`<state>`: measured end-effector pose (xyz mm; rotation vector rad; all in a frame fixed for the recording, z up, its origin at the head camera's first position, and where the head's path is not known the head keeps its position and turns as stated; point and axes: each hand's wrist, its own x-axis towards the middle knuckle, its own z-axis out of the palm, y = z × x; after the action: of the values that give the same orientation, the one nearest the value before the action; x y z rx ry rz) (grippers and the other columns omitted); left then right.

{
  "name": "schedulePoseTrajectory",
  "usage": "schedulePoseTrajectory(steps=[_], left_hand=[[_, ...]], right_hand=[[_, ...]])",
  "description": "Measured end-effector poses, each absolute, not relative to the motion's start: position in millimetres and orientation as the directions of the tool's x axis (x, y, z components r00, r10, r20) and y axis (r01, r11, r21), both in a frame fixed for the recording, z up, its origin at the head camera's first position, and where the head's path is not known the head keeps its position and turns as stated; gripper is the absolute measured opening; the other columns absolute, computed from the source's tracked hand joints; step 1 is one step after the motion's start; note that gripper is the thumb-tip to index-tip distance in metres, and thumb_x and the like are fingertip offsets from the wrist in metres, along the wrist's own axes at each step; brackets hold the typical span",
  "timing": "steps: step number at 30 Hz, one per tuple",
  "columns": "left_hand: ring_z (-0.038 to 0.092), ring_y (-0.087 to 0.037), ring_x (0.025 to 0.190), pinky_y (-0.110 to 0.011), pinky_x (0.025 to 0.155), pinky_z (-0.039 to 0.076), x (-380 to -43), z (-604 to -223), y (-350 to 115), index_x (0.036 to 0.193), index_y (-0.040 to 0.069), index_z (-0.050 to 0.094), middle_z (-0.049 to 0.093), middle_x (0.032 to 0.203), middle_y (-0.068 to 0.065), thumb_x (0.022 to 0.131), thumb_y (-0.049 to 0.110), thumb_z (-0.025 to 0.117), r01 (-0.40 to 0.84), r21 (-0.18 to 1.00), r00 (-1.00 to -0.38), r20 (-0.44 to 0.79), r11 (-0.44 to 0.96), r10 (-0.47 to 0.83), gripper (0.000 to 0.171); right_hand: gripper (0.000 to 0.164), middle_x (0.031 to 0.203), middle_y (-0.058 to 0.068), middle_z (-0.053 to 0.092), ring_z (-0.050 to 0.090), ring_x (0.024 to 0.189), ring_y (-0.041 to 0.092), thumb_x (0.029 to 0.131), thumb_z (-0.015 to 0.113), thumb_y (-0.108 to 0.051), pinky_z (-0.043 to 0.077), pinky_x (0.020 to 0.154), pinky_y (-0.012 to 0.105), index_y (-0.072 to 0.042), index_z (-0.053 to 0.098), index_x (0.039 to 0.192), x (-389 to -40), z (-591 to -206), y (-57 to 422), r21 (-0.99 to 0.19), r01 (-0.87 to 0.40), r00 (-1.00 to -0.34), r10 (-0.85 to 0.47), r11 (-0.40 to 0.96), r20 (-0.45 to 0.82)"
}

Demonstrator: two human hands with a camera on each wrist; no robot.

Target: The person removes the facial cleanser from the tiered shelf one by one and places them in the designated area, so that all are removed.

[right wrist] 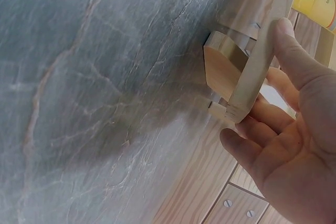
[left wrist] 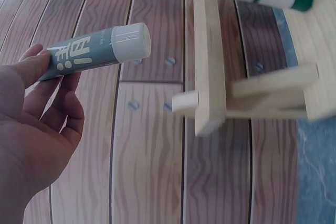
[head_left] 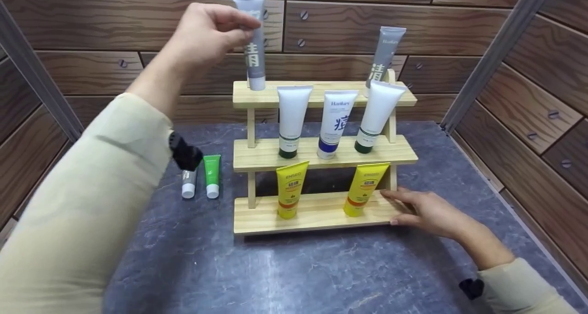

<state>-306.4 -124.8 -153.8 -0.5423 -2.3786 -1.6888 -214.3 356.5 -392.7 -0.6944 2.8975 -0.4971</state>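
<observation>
My left hand [head_left: 209, 36] pinches a grey tube [head_left: 255, 52] with a white cap, cap down, by the left end of the top tier of a three-tier wooden rack [head_left: 266, 224]. In the left wrist view, thumb and fingers [left wrist: 68, 106] grip the tube's upper body, and its white cap [left wrist: 131, 43] stands apart from the rack. My right hand [head_left: 432, 210] grips the right end of the bottom tier. The right wrist view has the thumb [right wrist: 296, 51] on the edge of this board [right wrist: 257, 66] and the other fingers curled round its end.
Another grey tube [head_left: 386, 54] leans at the top tier's right end. White tubes [head_left: 294, 109] stand on the middle tier, two yellow tubes [head_left: 290, 192] on the bottom one. A green tube [head_left: 212, 174] and a grey tube [head_left: 188, 185] lie on the dark table [head_left: 294, 272], left of the rack.
</observation>
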Motion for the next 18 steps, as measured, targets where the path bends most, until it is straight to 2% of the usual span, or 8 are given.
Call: schedulePoseTrajectory(steps=[11,18], left_hand=[[0.069,-0.02,0.116,-0.031,0.099,0.054,-288,-169,-177,0.121,0.009,0.079,0.074,0.129,-0.011,0.098,0.001,0.075,0.36,0.893,-0.933,0.337,0.27,0.126,0.025],[0.068,-0.017,0.108,-0.025,0.085,0.053,-276,-184,-206,0.122,0.015,0.08,0.077,0.122,-0.006,0.097,0.005,0.077,0.34,0.887,-0.939,0.337,0.314,0.065,0.027]], right_hand=[[0.075,0.152,0.031,0.051,0.051,0.135,0.056,0.093,0.076,-0.054,0.039,0.109,0.071,-0.014,0.058,0.154,-214,-393,360,-0.341,-0.433,-0.883,-0.469,0.835,-0.026],[0.076,0.152,0.031,0.051,0.052,0.134,0.056,0.093,0.076,-0.055,0.039,0.109,0.071,-0.014,0.057,0.154,-217,-393,357,-0.339,-0.442,-0.877,-0.479,0.831,-0.031]])
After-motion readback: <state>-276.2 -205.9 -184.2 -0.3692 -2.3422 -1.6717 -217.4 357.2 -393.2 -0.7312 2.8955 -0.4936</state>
